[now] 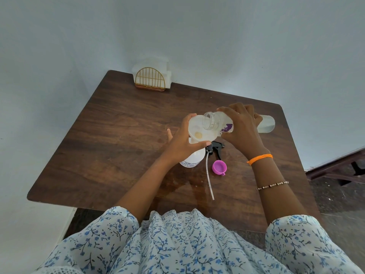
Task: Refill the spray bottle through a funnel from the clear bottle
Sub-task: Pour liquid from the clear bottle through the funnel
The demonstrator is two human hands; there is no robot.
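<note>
Two hands at work, centre of frame. Left hand (185, 144): fingers curled round funnel (199, 131) rim, seated atop spray bottle (192, 158). Right hand (242, 125): fingers wrapped round clear bottle (221, 122), tipped sideways, mouth over funnel. Probably light, thin plastic, slick if wet; best gripped mid-body. Liquid sloshing toward base, weight shifting. Trigger head (214, 148) and pink cap (219, 167) lying just below; table (118, 135) edge well off; open room upper left.

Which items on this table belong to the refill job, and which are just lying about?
In use: clear bottle, tipped by right hand; funnel, steadied by left hand; spray bottle; removed spray head; purple cap.
Idle: gold wire holder.
</note>
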